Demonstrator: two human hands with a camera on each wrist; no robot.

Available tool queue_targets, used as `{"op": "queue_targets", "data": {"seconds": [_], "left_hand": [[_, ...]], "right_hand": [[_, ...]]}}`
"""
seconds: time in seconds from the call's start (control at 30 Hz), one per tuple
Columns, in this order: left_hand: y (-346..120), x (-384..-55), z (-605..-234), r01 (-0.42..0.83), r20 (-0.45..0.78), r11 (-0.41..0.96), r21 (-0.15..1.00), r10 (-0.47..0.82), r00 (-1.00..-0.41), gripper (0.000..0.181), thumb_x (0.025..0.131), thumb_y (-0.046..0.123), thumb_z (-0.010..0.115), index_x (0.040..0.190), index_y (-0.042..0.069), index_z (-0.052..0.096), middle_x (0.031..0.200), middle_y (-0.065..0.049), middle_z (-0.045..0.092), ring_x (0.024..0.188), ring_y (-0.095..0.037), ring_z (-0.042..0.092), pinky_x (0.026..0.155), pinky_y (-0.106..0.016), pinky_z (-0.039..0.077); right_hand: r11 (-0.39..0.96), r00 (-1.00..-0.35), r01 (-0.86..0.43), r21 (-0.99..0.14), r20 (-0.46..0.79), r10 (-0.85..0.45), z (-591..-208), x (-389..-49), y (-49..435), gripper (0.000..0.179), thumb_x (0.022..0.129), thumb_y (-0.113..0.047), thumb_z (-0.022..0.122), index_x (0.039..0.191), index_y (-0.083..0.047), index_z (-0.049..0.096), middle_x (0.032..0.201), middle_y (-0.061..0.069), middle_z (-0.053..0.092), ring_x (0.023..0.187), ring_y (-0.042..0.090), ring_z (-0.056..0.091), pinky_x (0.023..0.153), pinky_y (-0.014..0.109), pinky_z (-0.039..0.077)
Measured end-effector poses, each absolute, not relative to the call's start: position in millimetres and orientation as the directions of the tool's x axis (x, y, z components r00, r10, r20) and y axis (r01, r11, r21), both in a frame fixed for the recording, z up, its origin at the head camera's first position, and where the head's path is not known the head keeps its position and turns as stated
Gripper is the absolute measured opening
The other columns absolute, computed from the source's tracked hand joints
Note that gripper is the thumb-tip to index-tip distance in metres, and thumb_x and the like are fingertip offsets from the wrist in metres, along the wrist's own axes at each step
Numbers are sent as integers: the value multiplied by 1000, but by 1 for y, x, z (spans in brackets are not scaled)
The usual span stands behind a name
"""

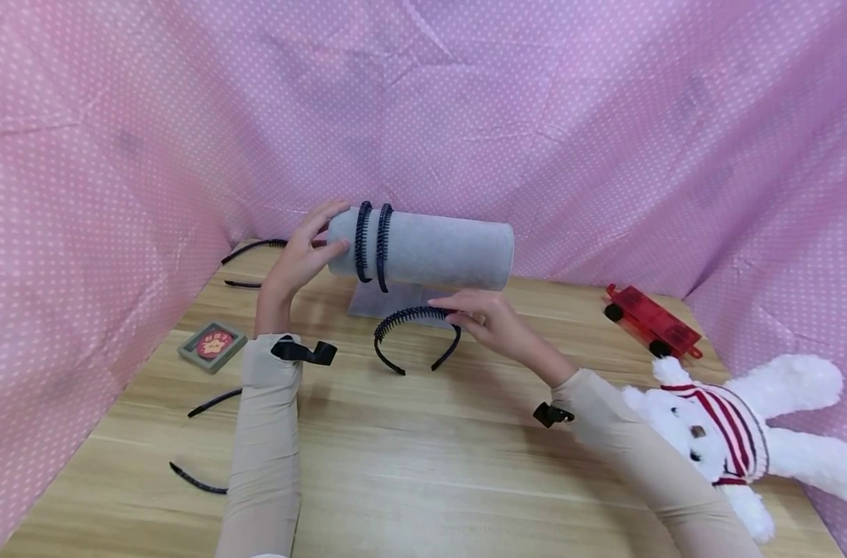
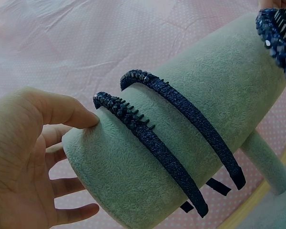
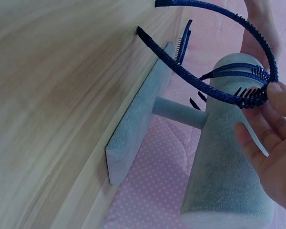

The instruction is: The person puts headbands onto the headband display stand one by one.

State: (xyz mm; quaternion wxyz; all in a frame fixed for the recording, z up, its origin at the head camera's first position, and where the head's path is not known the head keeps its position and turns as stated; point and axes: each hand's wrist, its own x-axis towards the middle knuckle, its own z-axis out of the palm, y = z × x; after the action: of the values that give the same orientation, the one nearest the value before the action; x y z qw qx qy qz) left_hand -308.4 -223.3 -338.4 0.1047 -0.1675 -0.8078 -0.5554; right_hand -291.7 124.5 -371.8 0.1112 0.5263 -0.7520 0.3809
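Note:
A grey plush headband stand lies as a horizontal roll above its flat base. My left hand holds the roll's left end, thumb pressed on the surface and fingers around the end. Two dark navy headbands sit on the roll near that hand: an outer headband with beads and comb teeth, and an inner headband. In front of the roll, my right hand pinches the beaded top of a third toothed headband. Its two ends hang downward, apart from the roll.
More dark headbands lie along the table's left side, including a headband partly behind my left sleeve. A small framed badge lies there too. To the right are a red toy cart and a white plush toy. Pink dotted cloth surrounds the table.

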Motion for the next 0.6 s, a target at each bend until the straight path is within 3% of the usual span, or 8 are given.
{"op": "queue_targets", "data": {"seconds": [0.13,0.27,0.4,0.6], "left_hand": [[-223,-308,-338,392,360,323,861,155,-920,61,100,8,60,157,9,39,167,-8,28,145,-36,33,112,-63,31],[-223,-307,-339,393,362,326,860,155,-919,60,100,8,60,157,9,40,167,-8,29,144,-35,34,112,-63,31],[-223,-306,-338,396,364,331,857,155,-918,61,100,8,60,157,9,39,167,-9,29,145,-36,34,112,-64,31],[-223,-306,-338,396,363,327,858,158,-918,60,100,8,61,157,9,40,167,-8,28,146,-36,32,113,-63,30]], "right_hand": [[149,-419,-876,-459,571,-706,-371,-289,122,38,87,5,75,124,0,72,111,12,77,74,11,55,60,34,47],[180,-439,-871,-456,563,-700,-370,-288,122,38,85,5,77,122,0,72,115,13,76,81,16,62,66,42,50],[272,-484,-864,-425,549,-681,-367,-287,125,35,84,2,79,119,-2,74,115,13,76,88,21,69,70,40,54],[336,-527,-845,-415,541,-656,-361,-284,131,31,85,1,79,116,-3,75,106,11,76,79,23,68,67,36,58]]}}
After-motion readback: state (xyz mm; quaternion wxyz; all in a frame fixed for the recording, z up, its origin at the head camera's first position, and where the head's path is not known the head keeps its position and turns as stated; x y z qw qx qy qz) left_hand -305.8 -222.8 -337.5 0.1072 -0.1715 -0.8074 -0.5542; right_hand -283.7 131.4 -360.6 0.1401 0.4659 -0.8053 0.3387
